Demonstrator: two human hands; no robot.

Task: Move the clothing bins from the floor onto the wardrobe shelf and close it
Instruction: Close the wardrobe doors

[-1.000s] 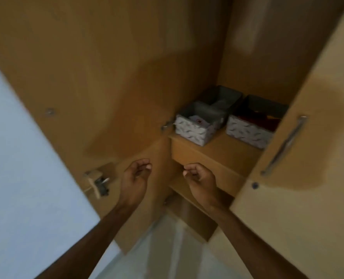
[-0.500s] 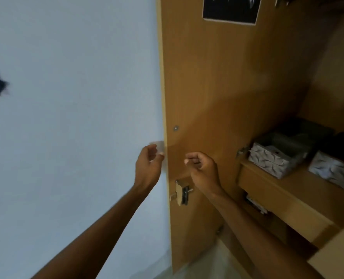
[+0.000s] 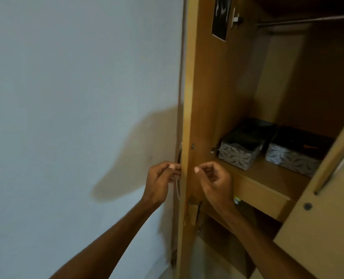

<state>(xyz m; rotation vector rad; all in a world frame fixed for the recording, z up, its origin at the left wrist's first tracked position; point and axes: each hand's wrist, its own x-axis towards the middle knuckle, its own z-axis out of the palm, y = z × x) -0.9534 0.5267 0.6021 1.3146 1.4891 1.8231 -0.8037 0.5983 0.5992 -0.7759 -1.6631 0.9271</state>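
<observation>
Two grey-and-white patterned clothing bins stand side by side on the wardrobe shelf (image 3: 267,178): the left bin (image 3: 237,156) and the right bin (image 3: 292,161), both with dark contents. The left wardrobe door (image 3: 205,97) stands open, seen nearly edge-on. My left hand (image 3: 161,182) is on the door's outer side, its fingers curled round the metal door handle (image 3: 178,190). My right hand (image 3: 213,182) hovers by the door's inner face with its fingers curled and nothing in them.
The right wardrobe door (image 3: 328,228) with its long bar handle (image 3: 332,168) is partly open at the right. A hanging rail (image 3: 308,20) runs across the top. A pale wall (image 3: 76,97) fills the left. A lock fitting (image 3: 197,214) sits below my right hand.
The view has swung left and up from the shelf to the left door's edge. My left hand went round the door's outer side onto its handle; my right hand followed to the inner face.
</observation>
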